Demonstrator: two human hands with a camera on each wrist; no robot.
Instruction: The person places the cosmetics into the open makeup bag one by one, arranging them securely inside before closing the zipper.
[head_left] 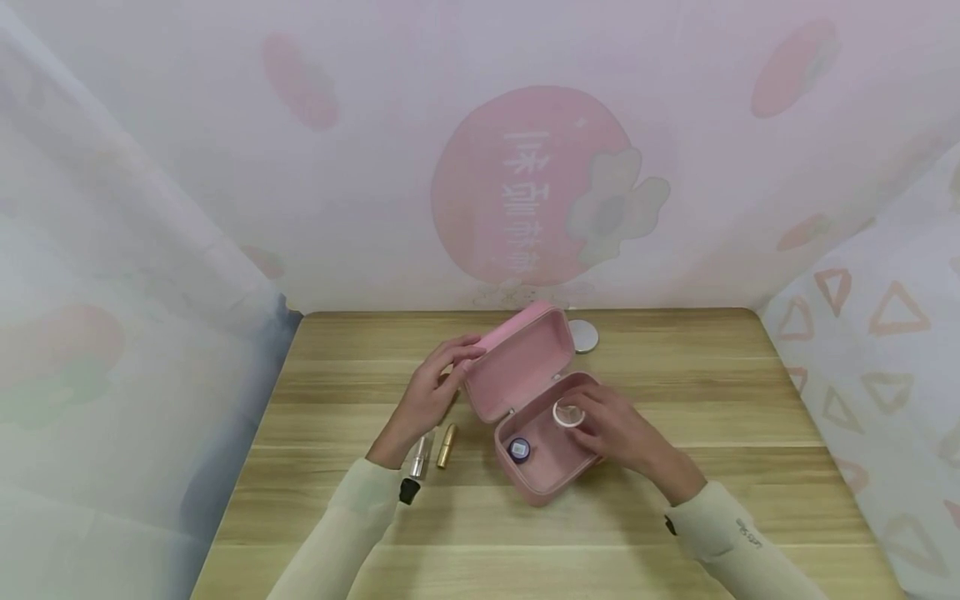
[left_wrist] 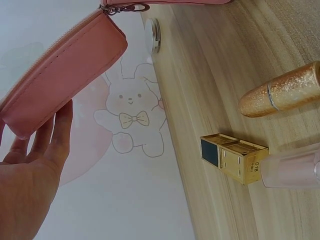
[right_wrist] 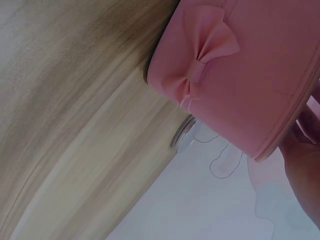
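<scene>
A pink zippered cosmetic case [head_left: 517, 367] stands unfolded on the table. My left hand [head_left: 427, 396] grips the left edge of its raised lid; the left wrist view shows the fingers [left_wrist: 62, 127] behind the lid's pink side [left_wrist: 70, 75]. Over the right part of the base, my right hand [head_left: 622, 429] pinches a small round container with a white rim [head_left: 558, 419]. Inside the base, near its left corner, sits a dark purple-blue jar [head_left: 519, 450] with a pale label. The right wrist view shows a bow [right_wrist: 197, 70] on the case's outside, and that case hides most of the hand.
A gold lipstick tube [head_left: 447, 446] and a silver one [head_left: 421, 457] lie by my left wrist. The left wrist view also shows a square gold lipstick piece [left_wrist: 235, 157]. Behind the case rests a round white compact [head_left: 583, 336]. Patterned cloth [head_left: 375, 167] hangs behind the table [head_left: 675, 358].
</scene>
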